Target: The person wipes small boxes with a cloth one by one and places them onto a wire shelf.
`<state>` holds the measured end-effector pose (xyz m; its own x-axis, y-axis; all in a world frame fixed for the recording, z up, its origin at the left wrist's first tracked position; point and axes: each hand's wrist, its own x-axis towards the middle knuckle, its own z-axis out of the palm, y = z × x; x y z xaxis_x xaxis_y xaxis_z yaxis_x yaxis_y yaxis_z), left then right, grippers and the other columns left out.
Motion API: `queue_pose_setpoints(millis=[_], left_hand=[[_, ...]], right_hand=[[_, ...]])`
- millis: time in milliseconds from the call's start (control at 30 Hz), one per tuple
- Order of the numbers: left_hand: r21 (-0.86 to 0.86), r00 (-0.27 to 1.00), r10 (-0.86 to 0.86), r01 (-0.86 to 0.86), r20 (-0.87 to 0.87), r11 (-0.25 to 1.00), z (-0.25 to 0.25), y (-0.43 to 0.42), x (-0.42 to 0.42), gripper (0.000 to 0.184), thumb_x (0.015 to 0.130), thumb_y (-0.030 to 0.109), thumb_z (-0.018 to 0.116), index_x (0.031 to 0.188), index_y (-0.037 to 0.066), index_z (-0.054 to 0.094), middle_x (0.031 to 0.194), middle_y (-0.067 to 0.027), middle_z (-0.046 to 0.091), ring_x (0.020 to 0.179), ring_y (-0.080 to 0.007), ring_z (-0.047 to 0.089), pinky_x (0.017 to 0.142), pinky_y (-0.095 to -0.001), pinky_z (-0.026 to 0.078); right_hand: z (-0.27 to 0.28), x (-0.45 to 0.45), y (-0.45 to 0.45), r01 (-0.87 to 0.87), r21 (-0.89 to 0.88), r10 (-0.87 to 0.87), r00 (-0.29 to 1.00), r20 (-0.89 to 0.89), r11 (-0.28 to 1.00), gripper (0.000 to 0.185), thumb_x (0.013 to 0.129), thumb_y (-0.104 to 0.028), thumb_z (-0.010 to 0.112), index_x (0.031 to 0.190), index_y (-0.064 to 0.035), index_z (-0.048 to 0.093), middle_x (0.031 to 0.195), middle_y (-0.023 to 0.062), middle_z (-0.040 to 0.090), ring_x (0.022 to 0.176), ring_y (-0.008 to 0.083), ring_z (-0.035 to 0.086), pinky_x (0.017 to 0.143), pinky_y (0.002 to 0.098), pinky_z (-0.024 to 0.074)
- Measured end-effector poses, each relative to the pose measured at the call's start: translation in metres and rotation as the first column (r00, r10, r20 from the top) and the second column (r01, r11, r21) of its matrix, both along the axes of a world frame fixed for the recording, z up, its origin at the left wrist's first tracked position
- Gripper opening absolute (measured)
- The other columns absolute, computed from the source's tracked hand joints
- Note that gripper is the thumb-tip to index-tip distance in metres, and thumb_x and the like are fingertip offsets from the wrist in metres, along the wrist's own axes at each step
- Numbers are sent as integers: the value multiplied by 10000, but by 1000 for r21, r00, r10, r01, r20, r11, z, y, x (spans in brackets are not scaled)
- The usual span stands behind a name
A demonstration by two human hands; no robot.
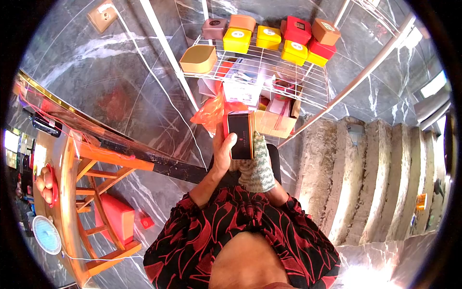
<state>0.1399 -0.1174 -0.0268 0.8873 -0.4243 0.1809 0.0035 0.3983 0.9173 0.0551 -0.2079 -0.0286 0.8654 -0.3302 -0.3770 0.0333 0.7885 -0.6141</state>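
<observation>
Both of my hands hold a small box (242, 137) with a black face, a red left side and a gold-orange right edge. My left hand (223, 150) is bare and closed on the box's left side, its thumb on the black face. On my right hand (257, 167) is a grey-white knitted glove; it grips the box from the right and below, its fingers partly hidden. Just beyond the box are an orange plastic bag (211, 111) and an open cardboard box (276, 123).
A white wire rack (262, 60) ahead carries several small boxes, including a yellow box (237, 41) and a red box (298, 30). Rough concrete steps (353, 178) rise at right. At left stand a wooden frame (108, 160) and a red plate (54, 185). A white cable (154, 79) hangs nearby.
</observation>
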Motion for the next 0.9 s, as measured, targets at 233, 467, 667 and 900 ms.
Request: queue_pose_setpoints(millis=[233,467,667,900], left_hand=[[3,985,-86,87,152,996,15,-3,-30,651,824,250,597,1352,-13,323,1246,-103,480,1121,-171,470,978,-336,355],[295,813,-164,-9,558,956,6,2,-41,786,777,273,655,1374,-62,269,1260,-216,430,1151,-343,419,1001,-409,312],[249,870,-184,74,457,966,-2,-1,-47,760,795,269,642,1377,-58,280,1275,-195,427,1193,-298,413,1014,-390,314],[106,932,-113,82,345,991,-9,-6,-34,709,817,268,607,1371,-45,294,1250,-151,453,1111,-229,478,966,-366,364]], right_hand=[[-3,-5,-23,40,-260,24,971,239,965,311,927,-222,521,1169,-27,509,1007,62,615,849,154,618,722,285,529],[9,-6,-47,72,10,-72,948,311,997,287,937,-233,496,1151,-44,518,1009,64,607,871,159,611,759,297,523],[2,-1,-53,212,-52,-171,892,419,976,239,923,-206,512,1073,-25,551,970,64,605,812,164,619,710,293,535],[-4,-3,-40,91,-33,-78,959,272,995,281,938,-231,486,1143,-42,525,990,60,611,831,160,622,732,309,536]])
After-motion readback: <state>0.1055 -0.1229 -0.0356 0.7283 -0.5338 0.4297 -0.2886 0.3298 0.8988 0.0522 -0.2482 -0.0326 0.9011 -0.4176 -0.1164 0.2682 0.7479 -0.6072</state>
